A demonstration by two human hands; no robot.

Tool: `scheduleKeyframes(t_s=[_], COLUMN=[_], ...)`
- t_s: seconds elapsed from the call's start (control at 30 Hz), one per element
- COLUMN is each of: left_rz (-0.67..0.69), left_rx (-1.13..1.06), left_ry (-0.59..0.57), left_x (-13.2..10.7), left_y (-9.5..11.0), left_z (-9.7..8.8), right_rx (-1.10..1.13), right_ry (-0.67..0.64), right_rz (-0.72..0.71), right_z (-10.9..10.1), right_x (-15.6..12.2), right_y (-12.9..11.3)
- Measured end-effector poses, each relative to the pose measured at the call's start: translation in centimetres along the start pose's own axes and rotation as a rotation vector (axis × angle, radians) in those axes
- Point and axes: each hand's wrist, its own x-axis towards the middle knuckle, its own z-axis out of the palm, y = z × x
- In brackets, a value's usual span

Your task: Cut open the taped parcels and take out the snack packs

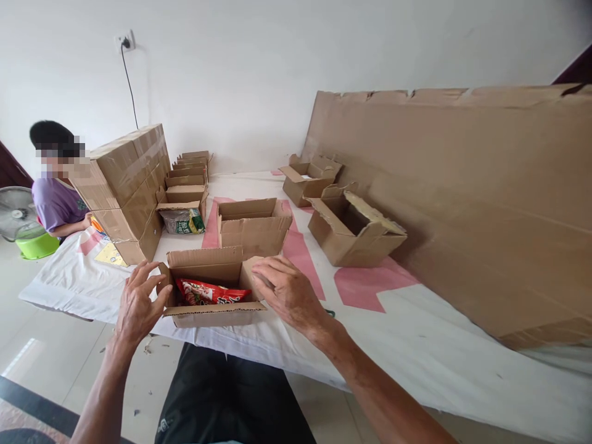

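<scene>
In front of me, near the table's front edge, stands an open cardboard box (213, 319). Inside it lies a red printed food packet (210, 292), its lower part hidden by the front wall. At the box's left side flap is my left hand (141, 299), fingers curved and apart, with thumb and fingertips by the cardboard. My right hand (291, 296) holds the right side flap, its fingers bent together over the upper edge. Just behind this box is another open cardboard box (254, 234), its inside mostly hidden.
Taped cardboard boxes (124, 185) are stacked at left, with a person (60, 197) beyond them. A green-and-clear packet (184, 221) leans at a row of open boxes. Two open boxes (340, 240) stand at right before a large cardboard sheet (462, 209). A white-and-pink cloth (393, 327) covers the table.
</scene>
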Motion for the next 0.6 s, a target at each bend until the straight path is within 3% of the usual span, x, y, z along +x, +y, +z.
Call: scheduleKeyframes(t_s=[0.2,0.3,0.43,0.6], left_rz=[0.220,0.283,0.186,0.061], left_rx=[0.049,0.037,0.149,0.113], left_ry=[-0.066,-0.192,-0.367,-0.388], left_x=[1.3,2.0,2.2,1.1], left_y=[2.3,2.9,2.5,0.5], left_z=[-0.9,-1.1,-0.6,1.1], right_rx=[0.154,0.171,0.153,0.122], right_ry=[-0.227,-0.408,-0.529,-0.495], right_rz=[-0.021,0.041,0.076,0.039], right_z=[-0.5,-0.7,-0.6,0.6], right_x=[1.5,1.6,1.0,-0.5], right_y=[-2.7,-3.4,-3.8,-3.4])
